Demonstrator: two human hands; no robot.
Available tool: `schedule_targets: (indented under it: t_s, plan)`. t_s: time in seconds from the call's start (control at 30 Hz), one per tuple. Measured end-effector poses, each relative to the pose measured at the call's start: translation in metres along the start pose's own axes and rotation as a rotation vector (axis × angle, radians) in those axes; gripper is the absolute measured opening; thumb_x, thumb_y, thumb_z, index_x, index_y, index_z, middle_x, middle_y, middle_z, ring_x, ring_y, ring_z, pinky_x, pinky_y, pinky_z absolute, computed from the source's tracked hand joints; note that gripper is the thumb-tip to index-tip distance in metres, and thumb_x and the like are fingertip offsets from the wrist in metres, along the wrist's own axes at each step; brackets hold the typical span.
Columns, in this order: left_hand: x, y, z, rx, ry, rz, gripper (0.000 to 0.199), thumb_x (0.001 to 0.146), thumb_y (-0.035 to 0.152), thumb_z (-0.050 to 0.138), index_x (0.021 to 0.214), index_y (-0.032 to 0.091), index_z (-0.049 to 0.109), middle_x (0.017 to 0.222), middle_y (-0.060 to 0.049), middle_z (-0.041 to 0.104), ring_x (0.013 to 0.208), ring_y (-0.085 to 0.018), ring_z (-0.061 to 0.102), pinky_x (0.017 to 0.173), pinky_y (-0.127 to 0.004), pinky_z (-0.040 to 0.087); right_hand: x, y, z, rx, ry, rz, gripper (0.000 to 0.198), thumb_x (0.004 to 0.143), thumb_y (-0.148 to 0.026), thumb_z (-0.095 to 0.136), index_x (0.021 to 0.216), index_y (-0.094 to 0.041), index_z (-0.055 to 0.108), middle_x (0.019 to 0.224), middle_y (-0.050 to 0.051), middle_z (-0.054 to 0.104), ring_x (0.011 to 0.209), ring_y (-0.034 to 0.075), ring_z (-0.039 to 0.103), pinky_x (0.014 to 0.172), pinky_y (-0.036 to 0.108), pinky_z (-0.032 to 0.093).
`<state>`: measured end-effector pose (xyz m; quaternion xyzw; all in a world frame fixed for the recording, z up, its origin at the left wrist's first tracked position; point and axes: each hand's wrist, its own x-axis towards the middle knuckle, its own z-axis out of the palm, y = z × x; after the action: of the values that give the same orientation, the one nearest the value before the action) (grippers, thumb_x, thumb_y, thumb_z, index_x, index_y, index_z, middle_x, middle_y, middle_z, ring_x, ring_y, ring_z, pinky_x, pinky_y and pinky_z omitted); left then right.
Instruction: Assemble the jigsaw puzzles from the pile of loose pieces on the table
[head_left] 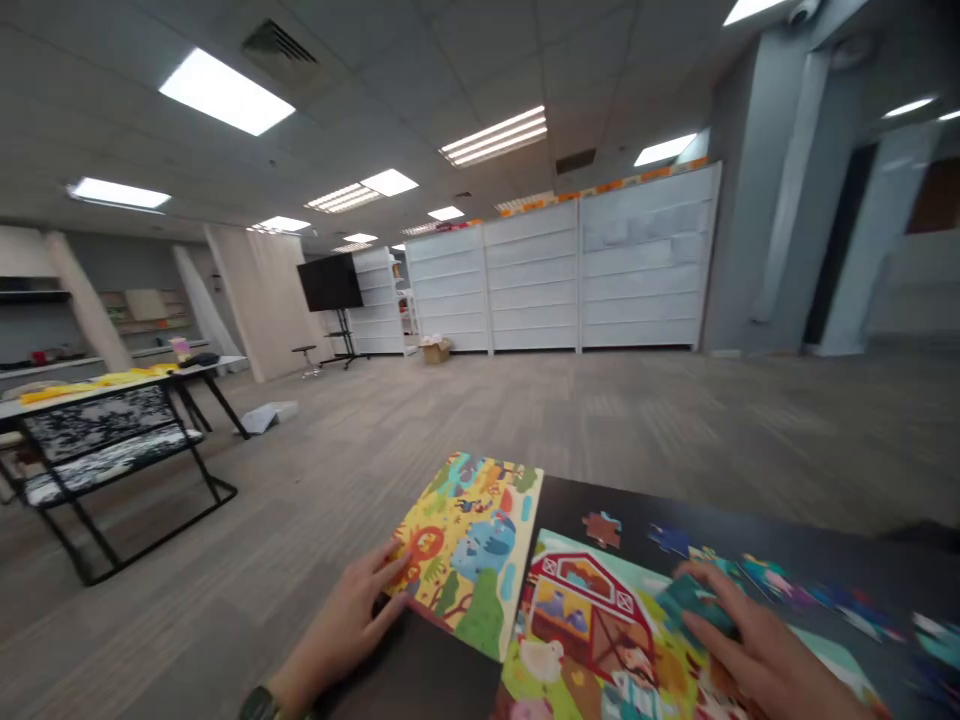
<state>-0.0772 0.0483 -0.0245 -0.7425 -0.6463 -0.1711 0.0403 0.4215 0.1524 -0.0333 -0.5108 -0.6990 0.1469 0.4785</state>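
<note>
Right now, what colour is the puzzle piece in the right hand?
The puzzle piece is teal, as the head view shows.

A cardboard box (436, 351) sits before tall white panels (533, 285), right of a black screen (330, 282).

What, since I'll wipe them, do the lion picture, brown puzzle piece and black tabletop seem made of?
Lion picture: probably smooth printed cardboard, by its flat, straight edges.
Brown puzzle piece: likely matt cardboard, from its flat interlocking outline.
Black tabletop: smooth, matt, perhaps laminate or painted wood; plain surface leaves it open.
</note>
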Motion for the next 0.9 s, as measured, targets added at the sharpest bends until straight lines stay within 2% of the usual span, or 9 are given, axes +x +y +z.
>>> schedule_targets:
  t_s: [0.1, 0.23, 0.3, 0.37, 0.47, 0.57, 0.7, 0.8, 0.9]
  plan:
    - [-0.002, -0.017, 0.006, 0.002, 0.013, 0.045, 0.046, 0.099, 0.053, 0.048, 0.138, 0.031, 0.057, 0.145, -0.006, 0.056, 0.132, -0.029, 0.055, 0.112, -0.047, 0.046, 0.003, -0.016, -0.015, 0.000, -0.334, -0.009, 0.030, 0.089, -0.045, 0.052, 0.109, -0.025, 0.064, 0.102, 0.007, 0.072, 0.096, 0.027, 0.067, 0.086, 0.038, 0.051]
    - [0.002, -0.026, 0.015, 0.036, 0.039, 0.108, 0.054, 0.099, 0.053, 0.046, 0.149, 0.034, 0.041, 0.156, -0.006, 0.043, 0.137, -0.035, 0.048, 0.110, -0.058, 0.045, 0.008, -0.028, -0.022, 0.001, -0.491, 0.005, 0.018, 0.093, -0.030, 0.046, 0.105, -0.022, 0.057, 0.091, 0.002, 0.067, 0.084, 0.021, 0.061, 0.078, 0.033, 0.045]
    - [0.001, 0.002, 0.016, 0.021, 0.094, 0.175, 0.057, 0.099, 0.050, 0.045, 0.152, 0.036, 0.034, 0.158, -0.007, 0.038, 0.139, -0.036, 0.045, 0.109, -0.061, 0.044, 0.008, -0.030, -0.023, 0.007, -0.516, 0.004, 0.014, 0.092, -0.026, 0.046, 0.101, -0.023, 0.057, 0.083, -0.001, 0.064, 0.076, 0.018, 0.057, 0.073, 0.030, 0.042]
    - [0.000, 0.055, 0.014, -0.025, 0.060, 0.261, 0.059, 0.099, 0.047, 0.047, 0.154, 0.039, 0.027, 0.163, -0.004, 0.030, 0.144, -0.033, 0.039, 0.113, -0.058, 0.042, 0.009, -0.033, -0.023, 0.021, -0.535, 0.005, 0.011, 0.092, -0.025, 0.047, 0.096, -0.023, 0.058, 0.077, -0.003, 0.060, 0.072, 0.017, 0.054, 0.070, 0.028, 0.039]
    - [0.001, 0.154, 0.013, -0.095, -0.150, 0.430, 0.059, 0.098, 0.047, 0.051, 0.153, 0.045, 0.029, 0.163, 0.002, 0.029, 0.148, -0.032, 0.033, 0.115, -0.056, 0.040, 0.009, -0.040, -0.028, 0.048, -0.548, 0.014, 0.012, 0.091, -0.024, 0.047, 0.089, -0.022, 0.058, 0.075, -0.003, 0.059, 0.071, 0.016, 0.053, 0.070, 0.028, 0.040]
    - [0.006, 0.227, 0.019, -0.210, -0.318, 0.419, 0.061, 0.090, 0.056, 0.062, 0.147, 0.043, 0.044, 0.164, 0.001, 0.025, 0.149, -0.041, 0.026, 0.116, -0.068, 0.031, 0.000, -0.055, -0.040, 0.079, -0.589, 0.045, 0.017, 0.090, -0.024, 0.045, 0.080, -0.021, 0.058, 0.077, -0.001, 0.064, 0.073, 0.016, 0.058, 0.068, 0.027, 0.045]
    - [0.003, 0.254, 0.035, -0.313, -0.281, 0.313, 0.067, 0.086, 0.061, 0.066, 0.146, 0.039, 0.047, 0.164, -0.004, 0.026, 0.147, -0.045, 0.029, 0.113, -0.074, 0.027, -0.047, -0.074, -0.069, 0.045, -0.586, 0.113, 0.025, 0.097, -0.029, 0.044, 0.085, -0.021, 0.066, 0.077, 0.000, 0.073, 0.072, 0.018, 0.069, 0.068, 0.028, 0.054]
    - [-0.004, 0.250, 0.046, -0.309, -0.239, 0.306, 0.066, 0.088, 0.062, 0.062, 0.148, 0.038, 0.045, 0.163, -0.006, 0.029, 0.147, -0.043, 0.029, 0.114, -0.073, 0.026, -0.099, -0.080, -0.088, -0.193, -0.418, 0.001, 0.027, 0.099, -0.027, 0.047, 0.102, -0.027, 0.074, 0.107, 0.004, 0.078, 0.097, 0.022, 0.074, 0.085, 0.031, 0.058]
    - [-0.008, 0.247, 0.050, -0.272, -0.251, 0.310, 0.068, 0.089, 0.065, 0.058, 0.150, 0.039, 0.042, 0.163, -0.005, 0.028, 0.147, -0.043, 0.030, 0.114, -0.073, 0.028, -0.143, -0.081, -0.095, -0.417, -0.391, -0.142, 0.032, 0.096, -0.022, 0.052, 0.118, -0.033, 0.073, 0.131, 0.003, 0.070, 0.106, 0.024, 0.074, 0.084, 0.029, 0.062]
